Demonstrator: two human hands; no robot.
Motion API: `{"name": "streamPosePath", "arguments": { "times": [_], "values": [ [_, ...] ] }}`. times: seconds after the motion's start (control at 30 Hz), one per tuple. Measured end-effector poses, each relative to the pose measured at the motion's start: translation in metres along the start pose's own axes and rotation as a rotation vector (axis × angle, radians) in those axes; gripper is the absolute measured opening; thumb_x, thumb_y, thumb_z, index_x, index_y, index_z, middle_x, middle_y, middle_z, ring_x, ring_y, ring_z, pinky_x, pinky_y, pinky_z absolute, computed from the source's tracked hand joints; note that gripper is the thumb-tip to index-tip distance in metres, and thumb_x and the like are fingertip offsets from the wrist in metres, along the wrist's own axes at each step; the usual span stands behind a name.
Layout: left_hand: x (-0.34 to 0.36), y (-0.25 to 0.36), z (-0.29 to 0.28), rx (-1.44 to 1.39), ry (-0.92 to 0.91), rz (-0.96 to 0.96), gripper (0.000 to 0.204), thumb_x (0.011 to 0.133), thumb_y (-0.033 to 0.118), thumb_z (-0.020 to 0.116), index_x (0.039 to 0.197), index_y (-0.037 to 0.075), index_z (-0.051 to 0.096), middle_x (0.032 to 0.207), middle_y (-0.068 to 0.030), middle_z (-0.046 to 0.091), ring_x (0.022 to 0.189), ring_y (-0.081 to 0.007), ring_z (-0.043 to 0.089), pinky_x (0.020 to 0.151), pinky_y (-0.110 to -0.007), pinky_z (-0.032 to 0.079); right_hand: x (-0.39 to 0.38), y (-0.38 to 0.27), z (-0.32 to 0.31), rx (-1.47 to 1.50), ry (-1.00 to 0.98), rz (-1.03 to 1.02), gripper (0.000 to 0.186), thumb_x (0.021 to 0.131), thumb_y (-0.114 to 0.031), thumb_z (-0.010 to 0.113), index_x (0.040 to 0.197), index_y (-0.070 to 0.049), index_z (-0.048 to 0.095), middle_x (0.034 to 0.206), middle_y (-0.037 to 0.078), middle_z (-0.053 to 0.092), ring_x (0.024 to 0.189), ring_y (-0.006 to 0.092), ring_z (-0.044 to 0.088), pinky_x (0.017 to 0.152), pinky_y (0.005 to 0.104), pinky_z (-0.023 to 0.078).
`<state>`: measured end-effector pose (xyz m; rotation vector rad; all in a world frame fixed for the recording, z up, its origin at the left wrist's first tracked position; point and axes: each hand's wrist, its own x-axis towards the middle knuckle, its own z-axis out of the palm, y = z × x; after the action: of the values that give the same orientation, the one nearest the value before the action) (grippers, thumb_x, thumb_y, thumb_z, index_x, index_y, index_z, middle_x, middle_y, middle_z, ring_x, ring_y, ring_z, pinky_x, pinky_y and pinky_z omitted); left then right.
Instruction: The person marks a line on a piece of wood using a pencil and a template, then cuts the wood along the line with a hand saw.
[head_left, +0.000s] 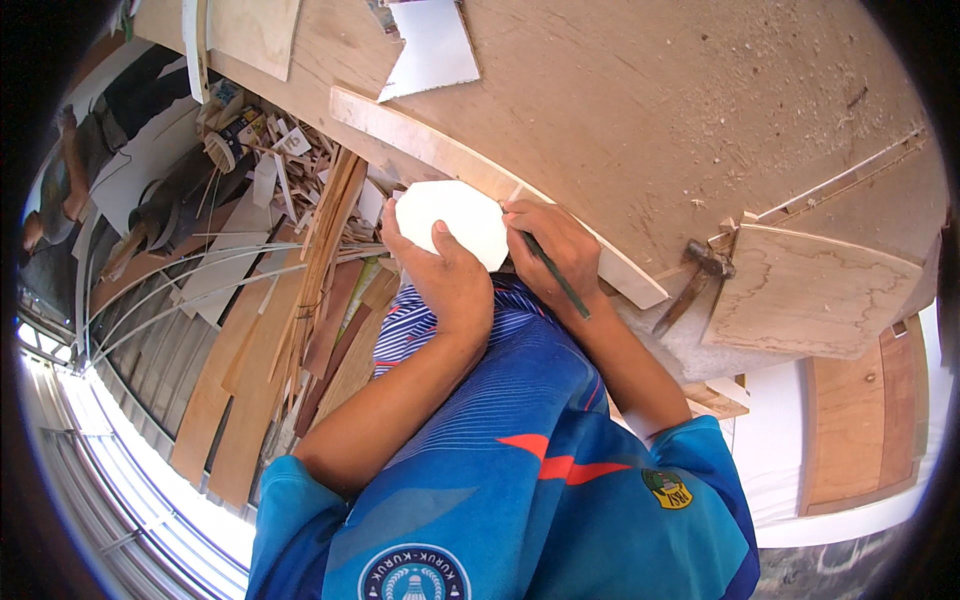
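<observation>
A flat white piece with angled corners, roughly eight-sided point(452, 212), is held up in front of my body near the table's edge. My left hand point(452, 285) grips it from below and the left, with the thumb lying on its face. In my right hand point(562, 245) is a dark green pencil point(552, 270), pinched so that its back end points down toward my forearm. The fingers of that hand are at the right edge of the white piece. Whether the pencil's tip touches the piece is hidden. Just beyond both hands, a long pale wooden strip point(430, 133) lies along the table's edge.
Sawdust and chips dot the wooden tabletop point(650, 120). A hammer point(697, 275) lies to the right beside a plywood panel point(810, 290). A white offcut point(432, 55) lies at the far side. Boards point(240, 420) and scraps pile up at left, where another person point(100, 130) is.
</observation>
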<state>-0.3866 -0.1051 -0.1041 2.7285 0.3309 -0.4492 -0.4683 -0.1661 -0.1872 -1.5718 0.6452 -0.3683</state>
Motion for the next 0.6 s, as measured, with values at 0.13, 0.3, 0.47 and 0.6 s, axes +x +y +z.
{"name": "streamPosePath", "arguments": {
  "times": [0.13, 0.3, 0.47, 0.6],
  "values": [
    [0.001, -0.002, 0.001, 0.02, 0.002, 0.037, 0.061, 0.103, 0.005, 0.049, 0.159, -0.003, 0.024, 0.157, -0.0313, 0.037, 0.144, -0.0457, 0.043, 0.119, -0.05, 0.037, 0.003, -0.003, -0.003, 0.0, 0.003, 0.011, 0.016, 0.08, 0.005, 0.079, 0.089, -0.002, 0.068, 0.096, 0.013, 0.079, 0.088, 0.028, 0.077, 0.077, 0.035, 0.061],
    [0.002, -0.007, 0.001, -0.02, 0.001, 0.043, 0.06, 0.104, 0.005, 0.048, 0.159, -0.003, 0.024, 0.156, -0.0309, 0.038, 0.143, -0.0454, 0.043, 0.12, -0.049, 0.036, -0.005, -0.012, -0.021, 0.151, 0.048, 0.15, 0.005, 0.092, -0.005, 0.071, 0.091, -0.003, 0.067, 0.096, 0.015, 0.076, 0.086, 0.0322, 0.073, 0.075, 0.0392, 0.057],
    [0.002, -0.009, 0.0, -0.063, -0.013, 0.034, 0.06, 0.104, 0.004, 0.047, 0.159, -0.002, 0.024, 0.156, -0.0312, 0.036, 0.143, -0.0454, 0.042, 0.119, -0.049, 0.036, -0.011, -0.042, -0.04, 0.161, -0.189, 0.516, 0.031, 0.103, -0.025, 0.063, 0.087, 0.001, 0.068, 0.08, 0.017, 0.072, 0.073, 0.0358, 0.071, 0.067, 0.0434, 0.053],
    [0.001, -0.003, -0.003, 0.003, -0.025, 0.033, 0.06, 0.105, 0.003, 0.046, 0.16, -0.001, 0.023, 0.156, -0.0304, 0.036, 0.142, -0.0443, 0.043, 0.118, -0.049, 0.037, -0.016, -0.049, -0.03, 0.01, -0.393, 0.679, 0.049, 0.103, -0.041, 0.063, 0.082, 0.003, 0.071, 0.065, 0.017, 0.068, 0.063, 0.0377, 0.069, 0.065, 0.0468, 0.052]
  ]
}}
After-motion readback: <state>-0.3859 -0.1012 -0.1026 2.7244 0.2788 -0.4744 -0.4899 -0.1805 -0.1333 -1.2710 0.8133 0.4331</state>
